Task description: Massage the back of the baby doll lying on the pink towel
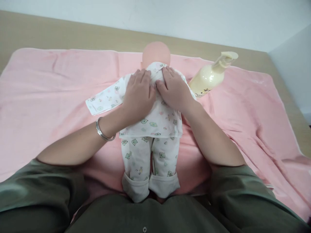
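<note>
A baby doll (156,53) lies on a pink blanket (60,77), its bald head away from me and no facial features showing. It wears a white printed top (157,121) and matching trousers (138,155) with turned-up cuffs. My left hand (139,95) rests flat on the left upper part of the top, fingers extended toward the head. Beside it, my right hand (176,90) lies flat on the right upper part, its thumb pointing toward my left hand. Neither hand grips anything. One sleeve (105,98) stretches out to the left.
A pale yellow pump bottle (207,77) is on the blanket to the right of the doll's shoulder. The blanket has folds at the right. Beyond it runs the wooden tabletop (97,37), with a white wall (194,19) behind.
</note>
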The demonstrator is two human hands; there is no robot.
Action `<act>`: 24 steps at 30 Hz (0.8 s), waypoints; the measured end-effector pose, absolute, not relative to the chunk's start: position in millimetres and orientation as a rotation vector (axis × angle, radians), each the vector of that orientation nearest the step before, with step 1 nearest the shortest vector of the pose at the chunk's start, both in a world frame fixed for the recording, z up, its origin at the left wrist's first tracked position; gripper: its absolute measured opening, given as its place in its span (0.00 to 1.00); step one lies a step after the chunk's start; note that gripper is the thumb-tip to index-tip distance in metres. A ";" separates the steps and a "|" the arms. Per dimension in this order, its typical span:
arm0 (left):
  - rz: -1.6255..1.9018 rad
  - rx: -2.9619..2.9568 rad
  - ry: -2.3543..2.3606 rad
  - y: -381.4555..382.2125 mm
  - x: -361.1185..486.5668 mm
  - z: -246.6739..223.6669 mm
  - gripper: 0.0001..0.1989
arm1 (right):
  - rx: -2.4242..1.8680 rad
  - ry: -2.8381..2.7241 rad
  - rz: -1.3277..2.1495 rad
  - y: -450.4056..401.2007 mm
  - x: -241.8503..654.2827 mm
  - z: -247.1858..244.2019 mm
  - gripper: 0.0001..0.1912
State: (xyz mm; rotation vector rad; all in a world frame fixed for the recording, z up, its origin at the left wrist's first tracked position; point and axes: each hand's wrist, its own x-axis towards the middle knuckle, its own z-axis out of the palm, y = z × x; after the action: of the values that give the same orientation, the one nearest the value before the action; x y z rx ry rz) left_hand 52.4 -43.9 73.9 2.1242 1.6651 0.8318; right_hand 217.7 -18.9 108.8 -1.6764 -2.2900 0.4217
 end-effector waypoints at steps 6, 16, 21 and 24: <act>0.882 2.126 1.601 -44.3 53.6 70.7 0.30 | -1.633 -2.312 0.373 -26.1 218.2 113.6 0.26; 0.946 2.055 1.622 -17.2 39.6 66.9 0.21 | -1.658 -2.407 0.235 -63.9 190.5 112.7 0.31; 0.826 2.201 1.607 -43.8 49.7 71.8 0.32 | -1.787 -2.217 0.389 -27.0 205.2 108.8 0.35; 0.852 2.175 1.542 -40.1 46.5 71.9 0.30 | -1.791 -2.221 0.352 -29.2 203.7 104.9 0.36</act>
State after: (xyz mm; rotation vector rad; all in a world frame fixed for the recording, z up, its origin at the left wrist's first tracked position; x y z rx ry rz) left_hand 46.5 -40.1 71.9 2.1752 1.5420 0.8516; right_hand 203.7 -29.2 104.9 -1.7907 -2.2210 0.3520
